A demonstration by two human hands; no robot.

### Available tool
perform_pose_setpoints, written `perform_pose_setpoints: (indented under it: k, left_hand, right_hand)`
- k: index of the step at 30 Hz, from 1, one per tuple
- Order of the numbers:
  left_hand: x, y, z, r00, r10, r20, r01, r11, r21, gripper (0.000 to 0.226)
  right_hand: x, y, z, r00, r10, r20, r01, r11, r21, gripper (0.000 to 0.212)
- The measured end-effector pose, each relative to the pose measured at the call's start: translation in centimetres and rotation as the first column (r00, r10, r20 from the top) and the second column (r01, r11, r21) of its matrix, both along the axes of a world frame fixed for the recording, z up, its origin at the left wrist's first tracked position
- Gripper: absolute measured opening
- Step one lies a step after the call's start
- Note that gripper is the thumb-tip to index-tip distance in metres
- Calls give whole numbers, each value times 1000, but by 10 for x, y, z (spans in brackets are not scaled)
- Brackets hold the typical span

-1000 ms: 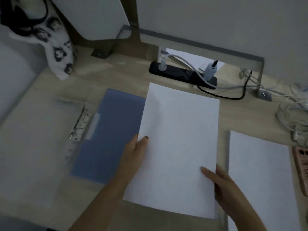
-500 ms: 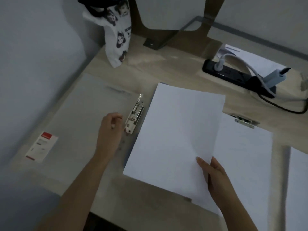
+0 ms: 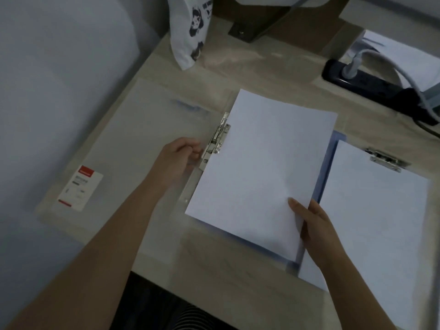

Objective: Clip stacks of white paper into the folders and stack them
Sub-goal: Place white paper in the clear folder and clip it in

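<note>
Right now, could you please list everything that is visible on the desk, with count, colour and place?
desk: one, light wood, under everything
open folder: one, clear cover and blue back, centre-left
metal clip: one, silver, on that folder's spine
paper stack: one, white, on the open folder
clipped sheets: one stack, white, right
second clip: one, silver, top of clipped sheets
label: one, red and white, clear cover, left
bag: one, white with black print, back
power strip: one, black, back right
plug: one, white, in the strip
left hand: fingers curled on metal clip
right hand: pinches paper stack's corner
</note>
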State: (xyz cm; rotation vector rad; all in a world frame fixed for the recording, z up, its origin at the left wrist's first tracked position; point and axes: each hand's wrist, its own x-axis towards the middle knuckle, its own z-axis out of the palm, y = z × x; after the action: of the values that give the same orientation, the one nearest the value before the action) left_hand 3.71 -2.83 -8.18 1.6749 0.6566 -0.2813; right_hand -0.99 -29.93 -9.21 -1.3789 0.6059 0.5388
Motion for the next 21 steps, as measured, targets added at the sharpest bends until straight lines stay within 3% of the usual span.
perform_pose_setpoints:
  k: [5, 12, 21]
  left_hand:
    - [12, -2, 3, 993, -94, 68, 92, 995, 41, 35]
    - [31, -21, 10, 989, -100, 105, 113, 985, -128, 36]
    - [37, -22, 14, 984, -133, 118, 149, 978, -145, 34]
  right_hand:
    - [1, -1, -2, 1000, 11, 6, -11, 1000, 8, 19]
    - [0, -2, -4, 1000, 16, 26, -17, 999, 29, 22]
    - [-6, -4, -8, 999, 40, 25, -40, 999, 4, 20]
